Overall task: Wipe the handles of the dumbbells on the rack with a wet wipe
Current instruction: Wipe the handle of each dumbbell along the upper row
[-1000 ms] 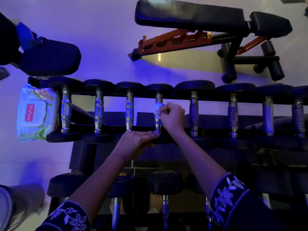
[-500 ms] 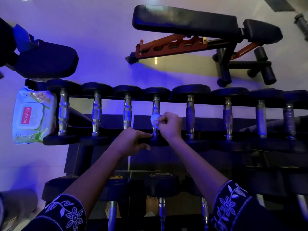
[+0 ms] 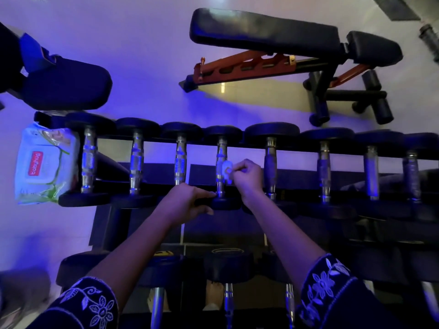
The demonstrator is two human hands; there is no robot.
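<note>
Upper rack (image 3: 297, 148) row: eight dumbbells (image 3: 136, 162). Lower row: at least three more, partly hidden. One wet wipe (image 3: 226, 172). One wipes pack (image 3: 45, 162). One adjustable bench (image 3: 273, 36). Two hands: left hand (image 3: 187, 203), right hand (image 3: 247, 176).

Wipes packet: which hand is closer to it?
Left. The left hand grips a dumbbell head, well right of the wipes packet; the right hand, holding a wet wipe, is farther away.

The scene is dim and soaked in blue-violet light, deepest on the pale floor (image 3: 147, 43) just behind the rack. A warmer, yellowish patch lies on the floor under the weight bench (image 3: 261, 36), with one small bright reflection in it. The chrome dumbbell handles (image 3: 136, 162) catch sharp glints, while the lower rack (image 3: 380, 245) sinks into near-black shadow. Straight lines bow toward the edges, and the corners look soft and smeared.
</note>
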